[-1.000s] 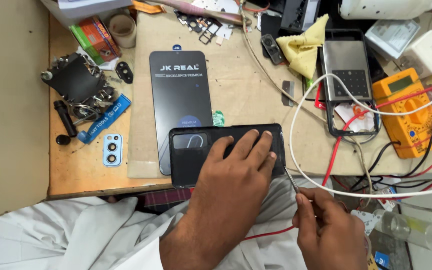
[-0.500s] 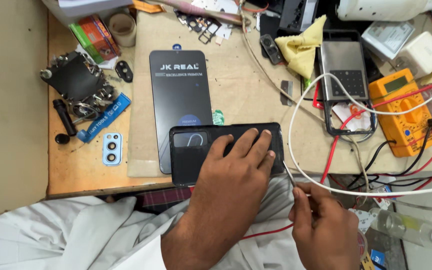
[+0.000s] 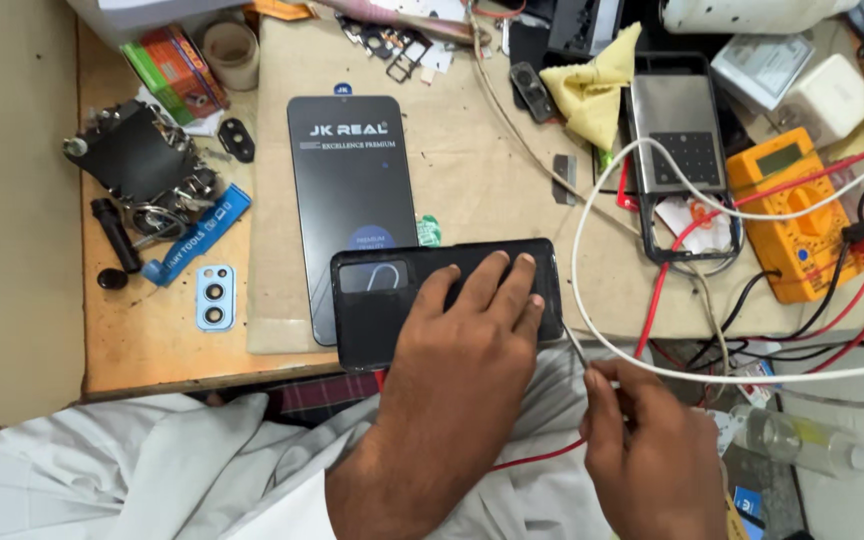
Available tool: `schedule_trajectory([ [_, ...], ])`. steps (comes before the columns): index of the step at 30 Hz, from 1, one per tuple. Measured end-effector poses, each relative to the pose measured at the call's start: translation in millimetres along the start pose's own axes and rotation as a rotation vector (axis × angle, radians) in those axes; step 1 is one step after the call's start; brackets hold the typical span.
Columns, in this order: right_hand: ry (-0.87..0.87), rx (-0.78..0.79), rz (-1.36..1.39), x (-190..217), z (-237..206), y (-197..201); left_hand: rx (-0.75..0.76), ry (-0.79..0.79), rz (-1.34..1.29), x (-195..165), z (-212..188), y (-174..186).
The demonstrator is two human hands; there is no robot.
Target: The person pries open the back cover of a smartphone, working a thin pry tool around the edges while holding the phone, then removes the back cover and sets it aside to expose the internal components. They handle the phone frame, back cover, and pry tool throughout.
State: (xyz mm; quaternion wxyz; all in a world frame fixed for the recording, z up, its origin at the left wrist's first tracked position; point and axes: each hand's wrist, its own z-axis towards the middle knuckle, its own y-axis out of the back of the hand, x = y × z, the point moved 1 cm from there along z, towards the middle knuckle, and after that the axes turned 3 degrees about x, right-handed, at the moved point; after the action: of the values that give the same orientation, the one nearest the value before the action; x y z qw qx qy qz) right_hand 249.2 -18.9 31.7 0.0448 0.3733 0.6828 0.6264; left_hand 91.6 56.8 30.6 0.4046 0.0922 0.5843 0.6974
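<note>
Left hand (image 3: 467,330) spread wide and flat, palm down, pressing on a black phone (image 3: 402,300) lying crosswise at the front edge of the workbench (image 3: 132,340), partly overhanging it. Right hand (image 3: 647,450) pinched narrow on a thin metal tool (image 3: 577,345), its tip touching the phone's right end. Under the phone's left half, a dark screen protector sheet (image 3: 352,190) lying lengthwise on a tan mat (image 3: 472,190). Near the front left corner, a light blue camera bezel (image 3: 215,297); just behind it, a blue tool strip (image 3: 197,235) and a black metal part (image 3: 137,160). Toward the right edge, an orange multimeter (image 3: 797,210) with red leads, a white cable (image 3: 652,260) looping across, an opened phone frame (image 3: 687,150). Yellow cloth (image 3: 592,85) at the back edge.
</note>
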Motion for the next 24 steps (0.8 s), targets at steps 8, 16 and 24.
schedule_trajectory([
  [8, 0.097, -0.009, 0.010, -1.5, 2.9, -0.1, 0.002, -0.005, 0.018, 1.6, 0.7, 0.9],
  [16, 0.058, -0.027, -0.017, -2.3, 1.7, -1.9, -0.002, 0.001, 0.015, 0.7, 0.7, 2.7],
  [24, 0.106, -0.044, 0.023, -3.1, 4.4, -3.7, 0.027, -0.001, -0.005, 2.5, 1.1, 1.1],
])
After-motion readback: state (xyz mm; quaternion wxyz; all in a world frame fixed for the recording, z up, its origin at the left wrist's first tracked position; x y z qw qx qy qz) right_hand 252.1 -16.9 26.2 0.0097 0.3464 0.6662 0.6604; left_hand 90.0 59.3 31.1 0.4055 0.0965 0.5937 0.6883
